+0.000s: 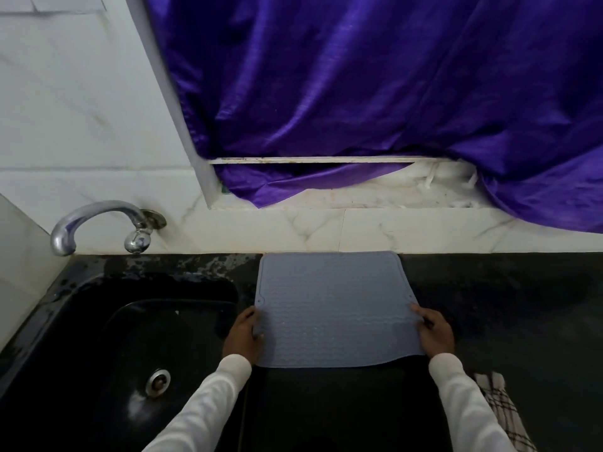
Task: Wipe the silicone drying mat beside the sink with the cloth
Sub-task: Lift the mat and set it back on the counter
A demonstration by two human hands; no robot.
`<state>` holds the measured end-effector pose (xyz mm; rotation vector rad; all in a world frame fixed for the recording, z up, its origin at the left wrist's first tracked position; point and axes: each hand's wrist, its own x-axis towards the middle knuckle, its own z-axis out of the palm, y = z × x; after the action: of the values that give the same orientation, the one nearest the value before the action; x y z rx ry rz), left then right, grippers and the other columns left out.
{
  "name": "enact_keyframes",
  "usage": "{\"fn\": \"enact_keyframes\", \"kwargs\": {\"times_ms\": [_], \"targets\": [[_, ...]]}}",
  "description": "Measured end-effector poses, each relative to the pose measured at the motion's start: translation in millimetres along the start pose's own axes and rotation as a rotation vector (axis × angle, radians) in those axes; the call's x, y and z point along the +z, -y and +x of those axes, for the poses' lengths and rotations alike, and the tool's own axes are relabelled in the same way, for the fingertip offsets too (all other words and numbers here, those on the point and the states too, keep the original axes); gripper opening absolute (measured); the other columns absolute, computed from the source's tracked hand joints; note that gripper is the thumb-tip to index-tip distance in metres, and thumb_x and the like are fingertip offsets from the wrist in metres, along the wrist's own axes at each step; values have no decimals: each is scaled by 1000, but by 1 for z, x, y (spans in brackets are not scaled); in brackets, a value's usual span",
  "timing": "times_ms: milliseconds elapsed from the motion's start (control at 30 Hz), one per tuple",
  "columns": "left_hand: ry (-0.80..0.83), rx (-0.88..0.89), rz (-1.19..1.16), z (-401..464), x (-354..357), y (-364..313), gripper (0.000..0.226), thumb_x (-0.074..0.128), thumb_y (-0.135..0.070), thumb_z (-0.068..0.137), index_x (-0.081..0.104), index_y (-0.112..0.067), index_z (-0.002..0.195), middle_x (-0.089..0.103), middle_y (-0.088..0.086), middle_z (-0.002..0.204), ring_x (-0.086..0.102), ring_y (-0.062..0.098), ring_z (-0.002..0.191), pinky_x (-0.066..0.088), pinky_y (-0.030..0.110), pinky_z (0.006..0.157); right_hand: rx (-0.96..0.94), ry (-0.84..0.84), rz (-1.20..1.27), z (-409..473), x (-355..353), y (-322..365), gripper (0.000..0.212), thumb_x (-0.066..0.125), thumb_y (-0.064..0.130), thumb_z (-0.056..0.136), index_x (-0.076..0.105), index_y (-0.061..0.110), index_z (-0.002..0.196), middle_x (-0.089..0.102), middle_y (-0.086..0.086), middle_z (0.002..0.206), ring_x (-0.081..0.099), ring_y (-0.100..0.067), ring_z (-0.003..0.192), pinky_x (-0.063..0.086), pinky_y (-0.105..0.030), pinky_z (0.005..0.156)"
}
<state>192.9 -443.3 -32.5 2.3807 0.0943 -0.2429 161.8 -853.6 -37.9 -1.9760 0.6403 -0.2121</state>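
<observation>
At the far left a chrome tap (98, 223) hangs over the black sink (137, 347). Just right of the basin, the left hand (243, 334) pinches the near left edge of the grey silicone drying mat (332, 305), which lies on the dark counter (505, 305) against the wall. The right hand (435, 332) grips the opposite edge. A checked cloth (499, 409) lies untouched near the right sleeve, seemingly draped over the counter's edge. Wiping looks not yet begun.

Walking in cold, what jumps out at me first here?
A shiny purple curtain fills the upper half, above the counter. Below it, two hands grip the side edges of a grey ribbed mat, right of a black sink with a chrome tap.
</observation>
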Motion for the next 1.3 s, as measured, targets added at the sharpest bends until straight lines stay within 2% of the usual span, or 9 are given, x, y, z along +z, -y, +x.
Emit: {"fn": "enact_keyframes", "kwargs": {"times_ms": [267,400,533,733,867,1033,1100,1233,1300], "targets": [[16,29,-65,-3,3,-3,56,61,6,80,56,-19,130,36,-5,146,42,15,129,35,19,100,44,-16,31,3,-4,-9,35,52,-11,89,68,5,116,54,-16,127,53,-33,116,38,-31,99],[5,5,-53,-1,7,-3,51,61,3,83,57,-18,129,36,-3,147,44,11,123,29,2,91,21,57,-37,6,-9,-9,34,51,-8,91,67,8,117,52,-14,128,51,-31,116,38,-33,101],[-4,47,-8,-1,11,4,50,64,-2,83,57,-21,129,34,-5,149,39,17,134,28,20,104,-24,78,-73,6,-11,-6,36,48,-9,92,66,7,118,50,-12,126,48,-20,108,35,-27,98],[-54,72,-43,-4,14,2,49,62,3,84,57,-15,129,34,2,150,40,22,134,27,20,105,-19,87,-99,12,-7,-10,35,52,-7,91,65,8,120,49,-13,126,50,-29,116,36,-30,99],[-48,78,-59,-10,13,2,44,63,-2,86,59,-16,127,35,1,150,41,22,132,32,27,107,30,82,-85,8,-9,-7,32,54,-5,89,66,9,116,47,-13,126,51,-29,113,38,-34,101],[-106,63,-91,-18,15,10,32,68,4,79,70,-10,109,47,11,138,53,28,120,42,36,103,84,-105,-57,-7,-14,-19,29,64,-5,81,69,5,108,58,-18,117,60,-29,93,47,-39,93],[-123,52,-97,-24,18,13,32,68,5,78,71,-9,107,50,11,134,56,28,116,43,34,101,105,-69,-43,-15,-17,-23,30,67,0,81,68,9,110,60,-16,114,58,-24,90,47,-36,88],[-138,37,-80,-33,23,10,34,68,7,78,70,-7,108,50,13,130,56,29,113,41,28,99,112,68,-62,-28,-26,-19,38,67,2,80,63,18,115,62,-12,102,60,-28,91,50,-35,78],[-150,19,-70,-36,23,6,33,67,7,78,70,-5,110,50,14,129,56,29,112,38,24,97,101,44,-84,-31,-29,-15,36,66,-2,80,66,17,111,64,-11,98,61,-28,88,49,-32,74]]}}
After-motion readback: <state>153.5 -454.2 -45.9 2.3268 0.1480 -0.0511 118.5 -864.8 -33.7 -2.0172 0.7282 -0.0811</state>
